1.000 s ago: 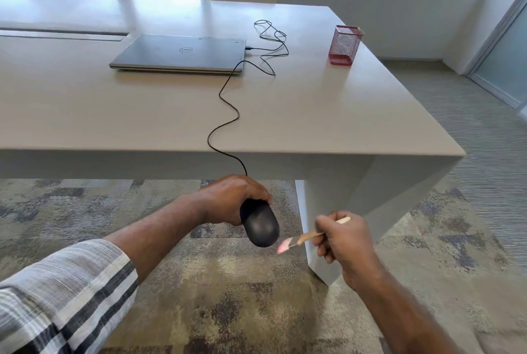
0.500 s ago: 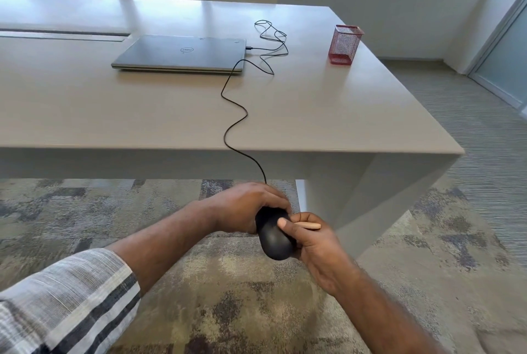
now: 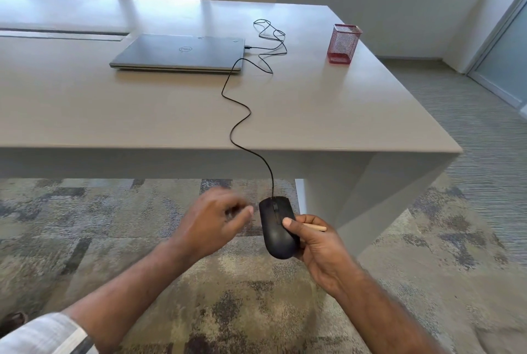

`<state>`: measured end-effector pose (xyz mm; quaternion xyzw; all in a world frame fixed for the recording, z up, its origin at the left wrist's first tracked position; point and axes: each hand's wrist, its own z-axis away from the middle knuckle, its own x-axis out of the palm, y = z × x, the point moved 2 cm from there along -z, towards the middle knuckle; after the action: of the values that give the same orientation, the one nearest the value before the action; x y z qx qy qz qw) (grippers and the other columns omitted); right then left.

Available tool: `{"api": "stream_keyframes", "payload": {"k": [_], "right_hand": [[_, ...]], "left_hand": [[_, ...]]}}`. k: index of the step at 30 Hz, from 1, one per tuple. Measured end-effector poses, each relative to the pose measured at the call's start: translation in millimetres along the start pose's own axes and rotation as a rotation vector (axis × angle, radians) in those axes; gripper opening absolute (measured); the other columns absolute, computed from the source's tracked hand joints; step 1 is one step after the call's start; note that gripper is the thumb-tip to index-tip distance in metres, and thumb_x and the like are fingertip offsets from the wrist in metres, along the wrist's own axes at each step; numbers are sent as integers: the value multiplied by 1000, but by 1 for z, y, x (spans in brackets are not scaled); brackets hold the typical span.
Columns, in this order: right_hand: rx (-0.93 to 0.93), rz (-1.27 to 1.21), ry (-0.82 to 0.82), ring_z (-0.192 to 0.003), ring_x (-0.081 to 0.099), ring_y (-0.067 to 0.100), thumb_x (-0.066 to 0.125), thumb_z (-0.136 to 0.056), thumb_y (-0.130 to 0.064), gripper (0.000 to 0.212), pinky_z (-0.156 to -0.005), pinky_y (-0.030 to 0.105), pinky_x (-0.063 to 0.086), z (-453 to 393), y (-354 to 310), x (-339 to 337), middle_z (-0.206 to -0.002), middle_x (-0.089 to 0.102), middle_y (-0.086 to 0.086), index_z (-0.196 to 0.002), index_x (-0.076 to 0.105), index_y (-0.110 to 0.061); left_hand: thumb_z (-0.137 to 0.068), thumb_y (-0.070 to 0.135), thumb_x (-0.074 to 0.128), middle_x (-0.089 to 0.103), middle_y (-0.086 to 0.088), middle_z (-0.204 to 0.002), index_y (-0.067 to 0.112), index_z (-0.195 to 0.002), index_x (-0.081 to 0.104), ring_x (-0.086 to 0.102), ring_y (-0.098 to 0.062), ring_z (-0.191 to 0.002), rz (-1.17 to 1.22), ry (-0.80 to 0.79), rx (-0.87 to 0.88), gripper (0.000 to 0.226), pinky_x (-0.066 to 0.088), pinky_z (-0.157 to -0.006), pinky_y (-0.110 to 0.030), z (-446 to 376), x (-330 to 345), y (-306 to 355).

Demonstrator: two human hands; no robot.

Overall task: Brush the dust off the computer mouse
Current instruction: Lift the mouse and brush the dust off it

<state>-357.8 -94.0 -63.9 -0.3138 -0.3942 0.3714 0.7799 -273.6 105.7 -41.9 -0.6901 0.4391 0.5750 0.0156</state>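
Observation:
A black wired computer mouse (image 3: pixel 276 231) hangs in the air below the table's front edge, buttons up. My right hand (image 3: pixel 319 245) holds it from the right side, thumb on top. The same hand also grips a small brush; only its wooden handle end (image 3: pixel 315 227) shows, the bristles are hidden. My left hand (image 3: pixel 216 219) is blurred, just left of the mouse and apart from it, fingers loosely curled and holding nothing. The mouse cable (image 3: pixel 239 125) runs up over the table edge to the laptop.
A closed grey laptop (image 3: pixel 182 52) lies on the beige table (image 3: pixel 85 114). A red mesh pen cup (image 3: pixel 343 43) stands at the back right. Chairs stand behind the table. Patterned carpet lies under my hands, and the table's leg panel (image 3: pixel 370 197) is just right of them.
The mouse passed from my left hand to my right hand, which still holds the brush. My left hand let go and drew off to the left.

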Motion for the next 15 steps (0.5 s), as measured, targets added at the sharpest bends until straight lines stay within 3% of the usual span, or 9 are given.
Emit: {"api": "stream_keyframes", "payload": {"k": [1,3,6,8,9,11,13,15], "right_hand": [[2,0,-2,-65,64,22,82,-63,-8,33,-50,31,55,0,0,-1,-82,65,13,-87,59,-11],[4,6,-6,-63,63,20,82,-61,-9,32,-48,30,54,0,0,-2,-78,66,11,-84,60,-12],[7,15,-4,-61,63,19,81,-67,-6,27,-49,30,54,-1,1,-2,-76,64,10,-83,60,-12],[13,12,3,-62,63,19,80,-71,-4,27,-49,29,54,-2,3,-2,-78,65,11,-87,59,-11],[16,8,4,-63,63,20,80,-71,-4,29,-49,30,54,-2,4,-2,-79,65,12,-89,59,-10],[20,1,3,-67,64,23,81,-69,-6,34,-52,32,56,-2,5,-1,-83,66,14,-93,58,-9],[28,-4,-3,-72,65,25,83,-67,-8,37,-56,34,57,-1,7,-1,-87,66,17,-94,58,-9],[33,-12,-9,-77,65,27,83,-68,-8,39,-60,35,58,1,10,1,-94,66,19,-98,57,-8]], "left_hand": [[-100,41,56,59,15,-66,32,-68,58,52,2,-61,-24,31,-48,34,33,-60,-10,5,3,-3],[-105,41,47,58,11,-61,29,-64,53,54,-3,-55,10,0,-168,43,35,-52,-16,17,9,-5],[-106,42,35,62,11,-87,25,-90,59,59,-3,-79,110,-118,-250,33,47,-68,-23,31,20,-4],[-105,28,46,55,15,-112,27,-122,53,54,4,-98,167,-232,-275,19,48,-81,-21,36,27,-2],[-97,26,55,48,18,-123,31,-139,42,49,10,-106,197,-280,-282,43,48,-85,-20,38,30,1],[-79,40,67,33,20,-142,41,-152,18,40,13,-119,274,-325,-297,88,46,-101,-24,40,35,6],[-66,56,76,17,23,-157,44,-157,2,28,-1,-142,311,-328,-305,118,35,-118,-35,39,40,10],[-53,72,81,0,21,-166,43,-158,-6,8,-9,-154,313,-339,-319,139,21,-125,-39,39,47,11]]}}
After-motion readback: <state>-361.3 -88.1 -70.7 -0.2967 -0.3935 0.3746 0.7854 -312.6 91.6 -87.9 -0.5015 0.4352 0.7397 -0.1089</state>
